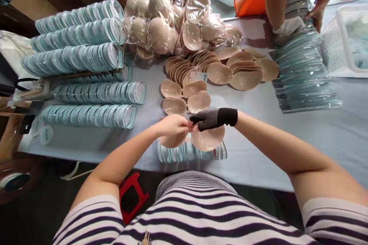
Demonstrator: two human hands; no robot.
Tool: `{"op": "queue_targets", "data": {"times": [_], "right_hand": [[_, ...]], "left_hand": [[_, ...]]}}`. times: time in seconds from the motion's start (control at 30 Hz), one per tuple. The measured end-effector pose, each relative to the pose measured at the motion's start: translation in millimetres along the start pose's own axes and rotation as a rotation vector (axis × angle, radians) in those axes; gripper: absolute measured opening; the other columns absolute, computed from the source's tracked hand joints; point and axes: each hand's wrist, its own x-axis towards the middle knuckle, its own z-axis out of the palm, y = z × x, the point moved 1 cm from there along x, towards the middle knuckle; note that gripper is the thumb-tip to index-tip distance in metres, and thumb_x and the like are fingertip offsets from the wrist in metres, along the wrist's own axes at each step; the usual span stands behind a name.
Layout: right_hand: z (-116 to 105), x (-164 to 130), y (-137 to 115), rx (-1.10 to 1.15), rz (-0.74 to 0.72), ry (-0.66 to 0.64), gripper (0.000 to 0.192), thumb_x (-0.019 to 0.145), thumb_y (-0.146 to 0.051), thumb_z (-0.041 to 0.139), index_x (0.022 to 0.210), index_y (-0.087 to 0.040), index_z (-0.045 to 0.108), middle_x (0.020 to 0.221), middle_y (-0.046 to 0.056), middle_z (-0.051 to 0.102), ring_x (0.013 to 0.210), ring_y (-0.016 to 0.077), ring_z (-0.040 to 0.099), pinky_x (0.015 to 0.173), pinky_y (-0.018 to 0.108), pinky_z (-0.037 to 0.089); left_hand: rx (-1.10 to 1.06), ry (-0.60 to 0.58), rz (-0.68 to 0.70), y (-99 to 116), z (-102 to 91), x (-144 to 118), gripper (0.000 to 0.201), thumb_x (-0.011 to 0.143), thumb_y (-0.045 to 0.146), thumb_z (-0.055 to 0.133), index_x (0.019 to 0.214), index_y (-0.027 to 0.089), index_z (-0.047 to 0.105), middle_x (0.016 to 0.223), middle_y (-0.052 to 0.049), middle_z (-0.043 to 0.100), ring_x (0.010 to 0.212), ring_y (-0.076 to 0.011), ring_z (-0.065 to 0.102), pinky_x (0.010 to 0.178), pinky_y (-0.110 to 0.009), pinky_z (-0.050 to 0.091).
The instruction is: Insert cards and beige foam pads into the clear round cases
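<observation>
While the bare left hand [172, 125] pinches one beige cup [171, 141] and the gloved right hand [208, 119] pinches another cup [208, 138], fingertips meet — both cups rest on clear trays [189, 153] at the table's [287, 138] near edge.

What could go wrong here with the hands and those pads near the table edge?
The left hand and gloved right hand pinch two beige pads over clear trays at the table edge; a nudge might tip the trays off. A sleeve could also knock the loose pads just beyond.
</observation>
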Motion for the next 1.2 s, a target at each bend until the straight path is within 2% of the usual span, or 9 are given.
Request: {"op": "queue_targets", "data": {"times": [0.07, 0.17, 0.37, 0.5, 0.63, 0.73, 0.87, 1.07, 1.2], "right_hand": [[23, -5, -19, 0.241, 0.023, 0.029, 0.023, 0.085, -0.032, 0.056, 0.093, -0.014, 0.068, 0.086, 0.002, 0.070, 0.077, 0.0135, 0.058, 0.073, 0.025, 0.045], [60, -13, -37, 0.346, 0.150, 0.121, 0.022, 0.083, -0.032, 0.056, 0.086, -0.013, 0.067, 0.077, 0.001, 0.066, 0.071, 0.0126, 0.054, 0.068, 0.025, 0.045], [133, -27, -53, 0.262, 0.385, 0.299, 0.012, 0.080, -0.022, 0.055, 0.078, -0.015, 0.065, 0.072, 0.000, 0.065, 0.066, 0.0120, 0.054, 0.064, 0.025, 0.042], [175, -21, -62, 0.249, 0.490, 0.502, 0.011, 0.081, -0.021, 0.054, 0.078, -0.017, 0.065, 0.075, 0.001, 0.067, 0.069, 0.0138, 0.058, 0.066, 0.025, 0.042], [196, -10, -56, 0.309, 0.608, 0.758, 0.013, 0.081, -0.024, 0.052, 0.076, -0.018, 0.062, 0.073, 0.002, 0.066, 0.071, 0.0155, 0.059, 0.068, 0.027, 0.044], [195, -12, -46, 0.393, 0.603, 0.921, 0.013, 0.080, -0.028, 0.053, 0.074, -0.019, 0.059, 0.073, 0.001, 0.065, 0.072, 0.0161, 0.059, 0.070, 0.028, 0.046], [177, -27, -53, 0.325, 0.496, 0.786, 0.014, 0.081, -0.030, 0.054, 0.076, -0.019, 0.059, 0.072, 0.000, 0.064, 0.069, 0.0147, 0.057, 0.070, 0.028, 0.045], [157, -39, -93, 0.394, 0.255, 0.268, 0.027, 0.087, -0.038, 0.057, 0.090, -0.014, 0.069, 0.078, 0.002, 0.068, 0.071, 0.0138, 0.057, 0.066, 0.025, 0.045], [161, -40, -104, 0.384, 0.154, 0.318, 0.027, 0.086, -0.037, 0.059, 0.092, -0.014, 0.071, 0.085, 0.004, 0.071, 0.076, 0.0145, 0.061, 0.071, 0.026, 0.047]], "left_hand": [[0.028, 0.044, 0.009, 17, 10.9, -19, 0.026, 0.087, 0.037, 0.054, 0.076, 0.020, 0.070, 0.075, 0.001, 0.067, 0.072, -0.0139, 0.057, 0.065, -0.025, 0.036], [0.023, 0.109, -0.012, 26, 32.3, -41, 0.027, 0.087, 0.039, 0.055, 0.076, 0.020, 0.071, 0.076, 0.000, 0.068, 0.073, -0.0144, 0.057, 0.064, -0.025, 0.035], [-0.216, -0.039, 0.014, 9, 85.7, -69, 0.025, 0.085, 0.031, 0.052, 0.086, 0.021, 0.074, 0.085, -0.001, 0.072, 0.081, -0.0165, 0.061, 0.073, -0.026, 0.042], [-0.070, 0.009, -0.045, 1, 116.1, -76, 0.029, 0.087, 0.027, 0.046, 0.082, 0.020, 0.073, 0.082, -0.004, 0.071, 0.079, -0.0185, 0.062, 0.070, -0.027, 0.041], [0.030, -0.110, -0.074, -6, 128.3, -73, 0.026, 0.083, 0.024, 0.047, 0.075, 0.018, 0.072, 0.078, -0.007, 0.069, 0.077, -0.0215, 0.062, 0.071, -0.029, 0.042], [-0.290, -0.254, -0.071, -11, 122.9, -74, 0.026, 0.083, 0.025, 0.049, 0.089, 0.018, 0.073, 0.090, -0.004, 0.072, 0.086, -0.0203, 0.063, 0.077, -0.028, 0.044], [-0.662, -0.393, -0.022, -6, 109.3, -80, 0.028, 0.085, 0.036, 0.056, 0.100, 0.020, 0.073, 0.106, -0.004, 0.071, 0.101, -0.0184, 0.062, 0.089, -0.026, 0.044], [-0.428, -0.348, 0.116, 16, 93.3, -85, 0.027, 0.083, 0.037, 0.062, 0.069, 0.016, 0.071, 0.073, -0.001, 0.060, 0.074, -0.0140, 0.056, 0.069, -0.025, 0.043], [-0.477, -0.360, 0.234, 27, 84.8, -84, 0.028, 0.081, 0.038, 0.066, 0.065, 0.016, 0.070, 0.075, -0.002, 0.058, 0.076, -0.0143, 0.055, 0.071, -0.026, 0.044]]}}
